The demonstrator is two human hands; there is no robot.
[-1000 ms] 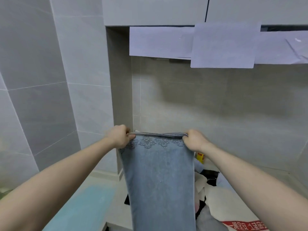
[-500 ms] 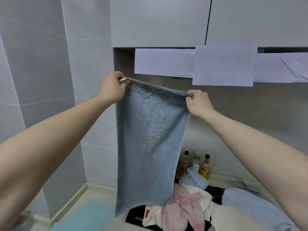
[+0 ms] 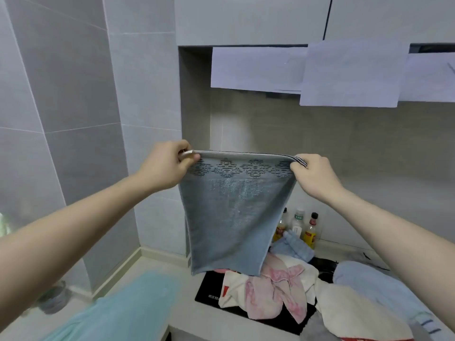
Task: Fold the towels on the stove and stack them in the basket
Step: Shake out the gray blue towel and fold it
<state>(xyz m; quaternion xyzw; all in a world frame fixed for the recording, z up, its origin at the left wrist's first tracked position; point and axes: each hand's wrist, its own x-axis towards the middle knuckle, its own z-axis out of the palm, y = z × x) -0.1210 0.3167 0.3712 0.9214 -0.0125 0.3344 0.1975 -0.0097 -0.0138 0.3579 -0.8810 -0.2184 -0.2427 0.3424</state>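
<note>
A grey-blue towel [image 3: 234, 217] with a dark patterned band along its top hangs flat in the air above the stove. My left hand [image 3: 167, 166] pinches its top left corner and my right hand [image 3: 312, 175] pinches its top right corner, so the top edge is stretched level. Its bottom edge hangs just above a heap of towels on the black stove [image 3: 209, 289]: a pink and white towel [image 3: 275, 289], a white towel [image 3: 352, 308], a light blue towel [image 3: 384, 284] and a pale blue one [image 3: 295, 247]. No basket is in view.
Three bottles [image 3: 299, 225] stand against the back wall behind the heap. A pale green cloth [image 3: 123, 313] lies on the counter to the left of the stove. White paper sheets [image 3: 349, 72] hang from the hood above. A tiled wall closes the left side.
Both hands have come lower with the towel and levelled its top edge. The view has tilted down, and the heap on the stove shows more.
</note>
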